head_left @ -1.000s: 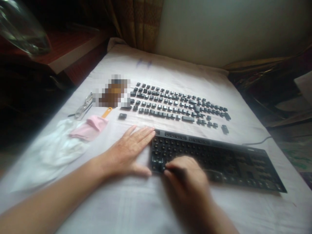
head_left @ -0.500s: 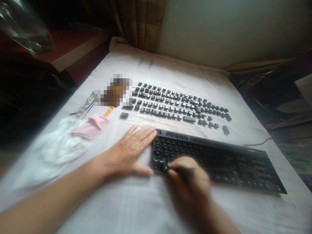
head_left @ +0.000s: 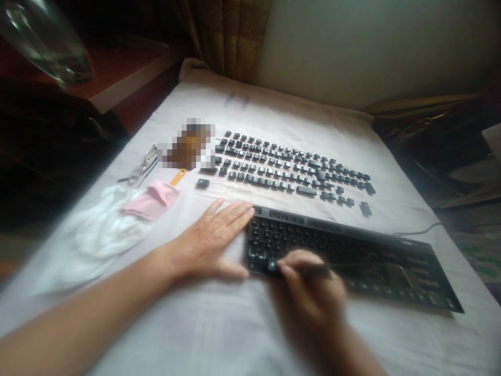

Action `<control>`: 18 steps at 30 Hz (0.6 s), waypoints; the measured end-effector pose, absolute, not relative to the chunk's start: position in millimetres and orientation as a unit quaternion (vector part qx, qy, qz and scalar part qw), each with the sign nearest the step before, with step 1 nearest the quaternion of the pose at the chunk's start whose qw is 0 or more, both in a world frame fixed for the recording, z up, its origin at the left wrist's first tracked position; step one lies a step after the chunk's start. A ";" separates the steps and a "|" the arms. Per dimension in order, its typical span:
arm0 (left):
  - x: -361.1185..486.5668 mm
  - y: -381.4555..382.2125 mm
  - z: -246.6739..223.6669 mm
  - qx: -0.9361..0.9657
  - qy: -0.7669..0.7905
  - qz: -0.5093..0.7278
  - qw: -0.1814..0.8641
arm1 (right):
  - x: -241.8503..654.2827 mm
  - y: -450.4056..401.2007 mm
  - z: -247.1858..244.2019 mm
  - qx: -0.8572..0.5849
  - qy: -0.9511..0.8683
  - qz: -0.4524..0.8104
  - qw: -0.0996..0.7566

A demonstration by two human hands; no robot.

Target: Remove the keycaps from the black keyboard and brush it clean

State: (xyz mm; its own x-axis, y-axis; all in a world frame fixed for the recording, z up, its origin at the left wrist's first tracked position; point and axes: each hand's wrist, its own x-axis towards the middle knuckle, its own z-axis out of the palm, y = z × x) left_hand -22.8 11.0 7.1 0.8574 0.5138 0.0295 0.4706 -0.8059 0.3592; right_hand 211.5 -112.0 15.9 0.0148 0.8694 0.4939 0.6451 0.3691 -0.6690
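A black keyboard (head_left: 395, 279) lies on the white cloth, most of its keycaps off and the sockets bare. My left hand (head_left: 207, 240) rests flat with fingers spread, its fingertips and thumb touching the keyboard's left end. Over the lower left of the keyboard, my right hand (head_left: 313, 287) is closed around a slim black tool (head_left: 318, 270); its exact kind is too blurred to tell. The tool's tip is hidden by the fingers. Beside those fingertips is a dark keycap (head_left: 273, 265) in the bottom row.
Loose keycaps (head_left: 261, 170) lie in rows behind the keyboard. To the left are a pink cloth (head_left: 154, 201) with an orange handle (head_left: 179, 177), a white cloth (head_left: 94, 240), eyeglasses (head_left: 143, 167) and a pixelated item (head_left: 188, 146). A cable (head_left: 418, 230) runs off right.
My right hand has moved slightly right along the bottom row, uncovering more of the keycap. The left hand keeps its place on the keyboard's end. The whole view has shifted a little.
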 end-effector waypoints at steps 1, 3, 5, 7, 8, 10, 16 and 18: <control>-22.9 11.1 7.1 0.948 0.260 0.061 0.171 | 211.5 -112.1 15.4 -0.548 -0.690 0.126 0.455; -23.2 11.4 6.5 0.949 0.259 0.062 0.168 | 211.3 -112.7 15.2 -0.548 -0.685 0.130 0.462; -23.6 11.6 5.3 0.950 0.257 0.065 0.167 | 211.1 -114.2 16.6 -0.548 -0.677 0.131 0.474; -24.0 11.8 4.1 0.950 0.255 0.070 0.167 | 211.7 -116.3 19.2 -0.555 -0.663 0.130 0.486; -24.1 11.9 3.6 0.950 0.253 0.071 0.168 | 212.3 -117.4 20.6 -0.559 -0.657 0.128 0.489; -24.5 12.1 2.6 0.950 0.251 0.073 0.170 | 214.3 -118.7 23.2 -0.571 -0.647 0.122 0.490; -27.3 13.5 2.1 0.948 0.243 0.106 0.174 | 218.7 -115.2 24.9 -0.566 -0.634 0.130 0.510; -24.9 9.9 5.6 0.947 0.229 0.141 0.174 | 219.1 -113.7 23.9 -0.564 -0.628 0.125 0.522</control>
State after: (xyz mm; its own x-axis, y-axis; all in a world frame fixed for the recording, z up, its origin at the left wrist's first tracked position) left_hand -24.9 9.9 5.6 0.8551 0.4829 0.1886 0.3847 -0.8349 0.3936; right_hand 219.1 -113.7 23.9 0.1813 0.8383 0.5142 0.5781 0.3321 -0.7453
